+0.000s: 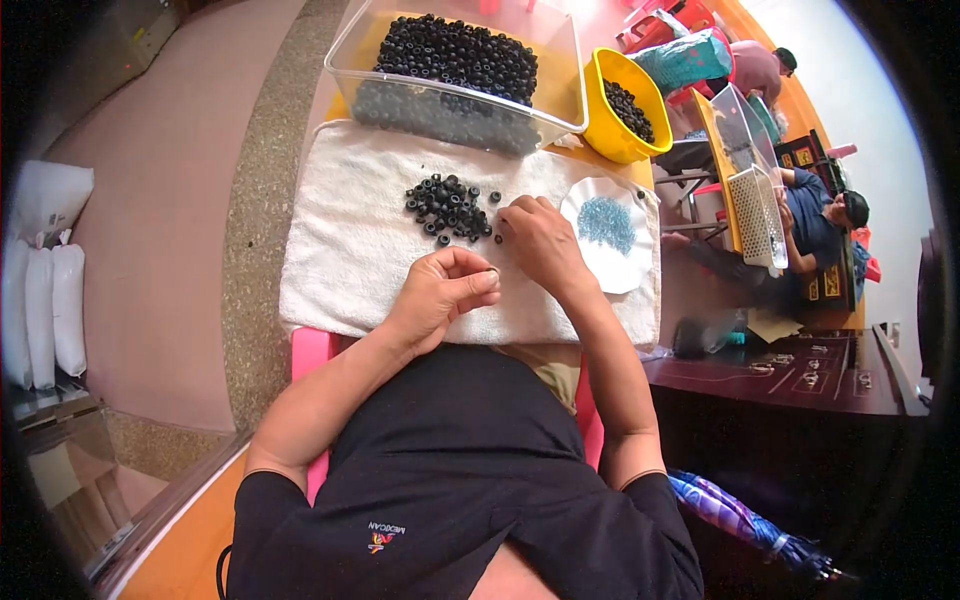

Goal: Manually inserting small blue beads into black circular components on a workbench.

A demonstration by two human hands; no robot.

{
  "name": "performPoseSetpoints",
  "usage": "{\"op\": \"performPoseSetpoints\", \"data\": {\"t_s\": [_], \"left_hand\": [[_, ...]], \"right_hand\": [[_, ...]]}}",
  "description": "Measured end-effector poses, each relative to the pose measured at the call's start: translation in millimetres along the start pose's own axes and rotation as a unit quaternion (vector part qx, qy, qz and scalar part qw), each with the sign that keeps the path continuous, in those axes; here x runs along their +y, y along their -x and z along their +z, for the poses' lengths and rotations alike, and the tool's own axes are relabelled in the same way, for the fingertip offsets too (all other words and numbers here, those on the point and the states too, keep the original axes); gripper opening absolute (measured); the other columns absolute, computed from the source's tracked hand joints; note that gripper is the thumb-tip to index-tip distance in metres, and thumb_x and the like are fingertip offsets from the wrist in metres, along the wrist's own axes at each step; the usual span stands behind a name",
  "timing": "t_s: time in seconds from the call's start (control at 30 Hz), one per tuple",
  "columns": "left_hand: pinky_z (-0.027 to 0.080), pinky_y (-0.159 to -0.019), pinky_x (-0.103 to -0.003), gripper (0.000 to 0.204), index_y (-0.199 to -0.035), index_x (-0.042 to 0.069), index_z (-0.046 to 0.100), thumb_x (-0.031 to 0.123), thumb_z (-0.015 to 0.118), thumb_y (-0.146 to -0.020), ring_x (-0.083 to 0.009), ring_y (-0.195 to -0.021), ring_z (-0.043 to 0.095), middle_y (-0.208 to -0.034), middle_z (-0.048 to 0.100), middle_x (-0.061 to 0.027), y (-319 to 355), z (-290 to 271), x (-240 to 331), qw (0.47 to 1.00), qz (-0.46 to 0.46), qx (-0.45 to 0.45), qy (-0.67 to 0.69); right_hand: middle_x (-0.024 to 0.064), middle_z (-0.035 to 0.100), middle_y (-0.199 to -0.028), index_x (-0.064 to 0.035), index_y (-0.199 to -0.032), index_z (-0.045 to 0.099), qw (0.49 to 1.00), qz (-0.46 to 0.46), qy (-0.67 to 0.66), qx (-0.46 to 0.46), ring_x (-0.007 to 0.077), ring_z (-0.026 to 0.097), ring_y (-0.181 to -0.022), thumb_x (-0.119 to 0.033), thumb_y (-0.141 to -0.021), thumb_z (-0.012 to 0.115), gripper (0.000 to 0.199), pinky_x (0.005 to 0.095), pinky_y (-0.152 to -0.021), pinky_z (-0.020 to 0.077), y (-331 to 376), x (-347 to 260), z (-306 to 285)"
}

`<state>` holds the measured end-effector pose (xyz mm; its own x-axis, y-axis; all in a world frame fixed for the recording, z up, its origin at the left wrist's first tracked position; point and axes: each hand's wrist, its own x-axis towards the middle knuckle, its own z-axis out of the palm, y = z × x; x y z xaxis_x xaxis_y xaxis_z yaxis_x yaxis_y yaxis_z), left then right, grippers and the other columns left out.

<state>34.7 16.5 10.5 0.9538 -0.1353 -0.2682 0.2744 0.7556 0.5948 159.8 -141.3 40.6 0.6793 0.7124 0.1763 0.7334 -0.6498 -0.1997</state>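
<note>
A loose pile of small black ring-like parts (447,207) lies on a white towel (345,235). My left hand (450,290) is raised just in front of the pile, thumb and forefinger pinched together. What sits in that pinch is too small to make out. My right hand (540,238) rests low over the towel between the pile and a white plate (625,277). Its fingers are curled down beside a few stray black parts; whether they grip one is hidden. Tiny light-blue pieces (606,225) are spread on the plate.
Behind the towel stand a clear plastic bin (455,130) full of black parts and a yellow tub (597,130) holding more. A dark table (720,375) is at the right, with a folded umbrella (735,515) below. Other people work farther right. White sacks (50,310) stand far left.
</note>
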Motion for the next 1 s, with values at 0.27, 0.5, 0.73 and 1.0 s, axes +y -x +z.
{"op": "performPoseSetpoints", "data": {"t_s": [0.27, 0.5, 0.73, 1.0], "left_hand": [[0.060, -0.077, -0.028, 0.010, -0.096, 0.002, 0.062, 0.002, 0.069, -0.089, -0.0140, -0.080, 0.068, -0.090, 0.067, -0.0067, 0, 0, 3, 1.000, 0.000, 0.021, -0.018], [0.059, -0.077, -0.027, 0.011, -0.097, 0.003, 0.063, 0.003, 0.069, -0.089, -0.0133, -0.080, 0.067, -0.091, 0.068, -0.0055, 1, 3, 4, 0.999, 0.012, 0.011, -0.032], [0.058, -0.079, -0.029, 0.017, -0.103, 0.000, 0.063, 0.003, 0.071, -0.088, -0.0138, -0.084, 0.067, -0.095, 0.068, -0.0067, 3, 4, 1, 0.998, -0.010, -0.002, -0.056], [0.059, -0.081, -0.030, 0.034, -0.123, -0.001, 0.061, 0.001, 0.067, -0.090, -0.0145, -0.089, 0.067, -0.103, 0.068, -0.0077, 5, 6, -2, 0.996, 0.000, -0.056, -0.065]], "right_hand": [[0.0148, 0.066, -0.094, 0.0001, -0.099, 0.068, 0.981, -0.026, -0.174, 0.080, 0.0319, 0.064, -0.090, 0.000, -0.087, 0.061, 0.014, 0.0360, -0.079, 0.0506, 10, 9, -3], [0.0077, 0.065, -0.096, 0.0030, -0.107, 0.066, 0.876, 0.088, -0.475, -0.004, 0.0153, 0.065, -0.088, 0.000, -0.092, 0.063, 0.016, 0.0283, -0.078, 0.0526, 45, 3, -5], [0.0047, 0.067, -0.094, 0.0031, -0.103, 0.067, 0.777, 0.117, -0.619, -0.009, 0.0122, 0.066, -0.085, -0.002, -0.091, 0.066, 0.013, 0.0259, -0.077, 0.0547, 59, -3, -5], [0.0044, 0.070, -0.088, 0.0021, -0.096, 0.069, 0.752, 0.135, -0.646, 0.014, 0.0106, 0.066, -0.081, -0.002, -0.089, 0.069, 0.009, 0.0246, -0.073, 0.0544, 61, -9, 2]]}}
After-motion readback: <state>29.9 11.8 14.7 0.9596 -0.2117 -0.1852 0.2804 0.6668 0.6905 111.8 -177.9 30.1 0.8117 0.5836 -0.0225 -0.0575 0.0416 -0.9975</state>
